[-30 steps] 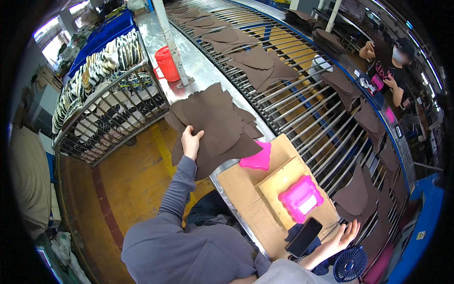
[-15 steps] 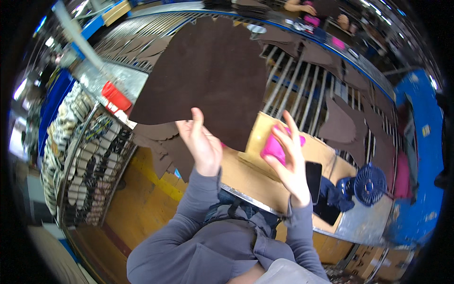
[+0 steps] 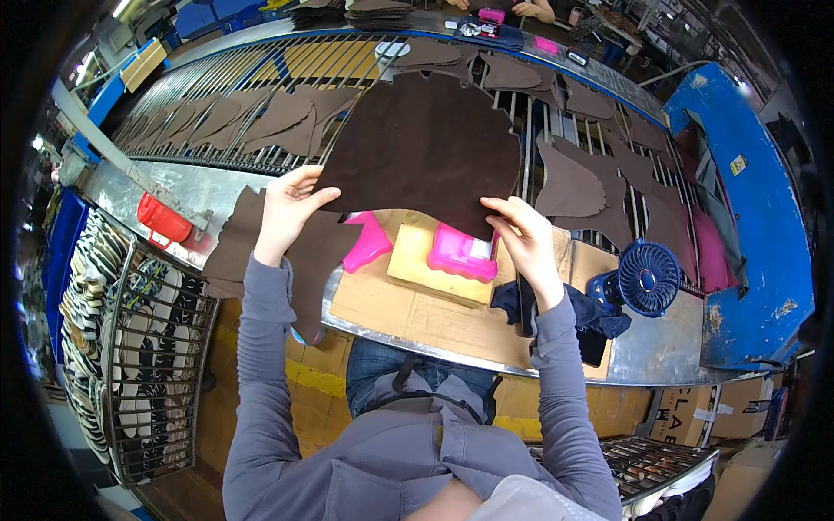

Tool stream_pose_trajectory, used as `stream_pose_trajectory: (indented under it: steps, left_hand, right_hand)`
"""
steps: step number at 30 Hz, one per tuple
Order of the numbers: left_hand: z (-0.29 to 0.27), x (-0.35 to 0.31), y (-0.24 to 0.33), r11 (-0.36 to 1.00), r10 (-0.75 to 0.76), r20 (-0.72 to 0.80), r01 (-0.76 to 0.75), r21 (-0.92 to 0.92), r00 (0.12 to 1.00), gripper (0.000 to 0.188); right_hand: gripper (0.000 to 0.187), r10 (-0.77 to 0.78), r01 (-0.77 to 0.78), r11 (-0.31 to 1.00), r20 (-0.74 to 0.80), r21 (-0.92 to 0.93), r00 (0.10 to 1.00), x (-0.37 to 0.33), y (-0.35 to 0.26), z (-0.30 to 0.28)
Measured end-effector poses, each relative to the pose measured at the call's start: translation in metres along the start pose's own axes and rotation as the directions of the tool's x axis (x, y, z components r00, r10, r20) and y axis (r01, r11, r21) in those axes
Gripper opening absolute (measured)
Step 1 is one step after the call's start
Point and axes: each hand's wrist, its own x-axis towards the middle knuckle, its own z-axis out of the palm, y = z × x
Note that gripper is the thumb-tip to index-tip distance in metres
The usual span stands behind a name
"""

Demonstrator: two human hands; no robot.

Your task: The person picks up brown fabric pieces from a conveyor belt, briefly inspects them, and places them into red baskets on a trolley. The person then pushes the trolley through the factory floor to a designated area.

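Note:
A large dark brown sheet of leather-like material (image 3: 426, 143) with a notched far edge is stretched between my hands above the bench. My left hand (image 3: 288, 208) pinches its left corner, thumb on top. At the right lower edge, my right hand (image 3: 521, 230) grips it between thumb and fingers. Just below the sheet, a bright pink plastic case (image 3: 462, 256) rests on a yellow block (image 3: 430, 282), partly covered by the sheet. Another pink piece (image 3: 368, 243) lies left of the block. More brown cut pieces (image 3: 306, 278) hang over the bench edge beneath my left hand.
Cardboard (image 3: 373, 304) covers the bench top. A blue fan (image 3: 648, 278) and dark cloth (image 3: 608, 323) lie right. Beyond, a roller rack (image 3: 234, 82) carries several brown pieces. A red cup-like object (image 3: 163, 219) stands left, above a wire cart (image 3: 156, 373) of shoes.
My right hand has left the pink case and now grips the sheet's right edge. My left hand has shifted to its left corner. The sheet is lower and more level, and my view has shifted.

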Motion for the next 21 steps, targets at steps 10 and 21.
stream_pose_trajectory:
  steps: [10, 21]
  left_hand:
    - [0.001, -0.003, -0.018, 0.996, 0.087, -0.073, -0.084, 0.04, 0.994, 0.028]
    - [0.064, 0.007, -0.014, 0.978, 0.034, 0.177, -0.07, 0.196, 0.984, 0.022]
  right_hand:
    - [0.027, -0.083, 0.084, 0.995, 0.027, -0.055, 0.996, -0.007, 0.008, 0.005]
    - [0.027, -0.058, 0.014, 0.955, -0.141, -0.297, 0.988, -0.074, 0.031, -0.028]
